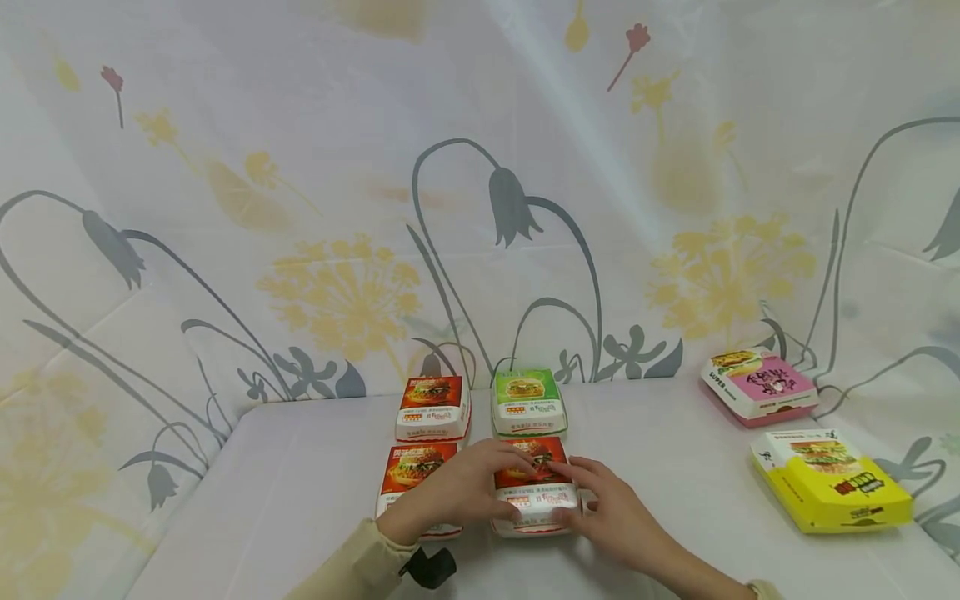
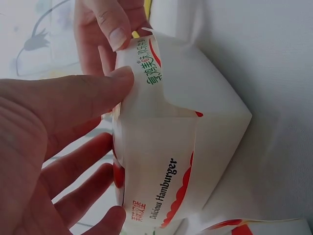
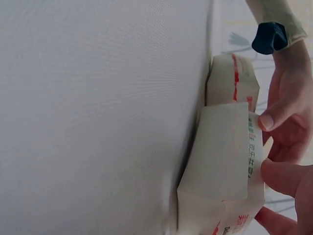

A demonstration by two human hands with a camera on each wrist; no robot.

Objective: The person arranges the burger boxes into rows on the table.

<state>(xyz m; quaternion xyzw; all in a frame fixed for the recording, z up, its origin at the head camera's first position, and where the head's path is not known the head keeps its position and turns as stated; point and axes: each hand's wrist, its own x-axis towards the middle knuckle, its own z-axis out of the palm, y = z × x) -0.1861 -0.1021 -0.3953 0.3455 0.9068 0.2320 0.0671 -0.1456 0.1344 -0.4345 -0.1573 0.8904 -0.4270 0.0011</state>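
A red-and-white hamburger box point(image 1: 536, 496) sits on the white table between both hands. My left hand point(image 1: 457, 487) holds it from the left, thumb at the front edge of the lid and fingers across the top and side. From the right, my right hand point(image 1: 618, 517) grips the same box, its thumb point(image 3: 283, 176) against the lid's front. The left wrist view shows the box's side, printed "Delicious Hamburger". Another red hamburger box point(image 1: 416, 471) lies just left, partly hidden by the left hand. Behind are a red box point(image 1: 432, 408) and a green box point(image 1: 528, 402).
To the right on the table stand a pink burger box point(image 1: 761, 385) and a yellow burger box point(image 1: 832, 481). A flower-printed sheet point(image 1: 480, 192) rises behind the table point(image 1: 285, 492). A dark strap piece point(image 1: 431, 568) hangs at the left wrist.
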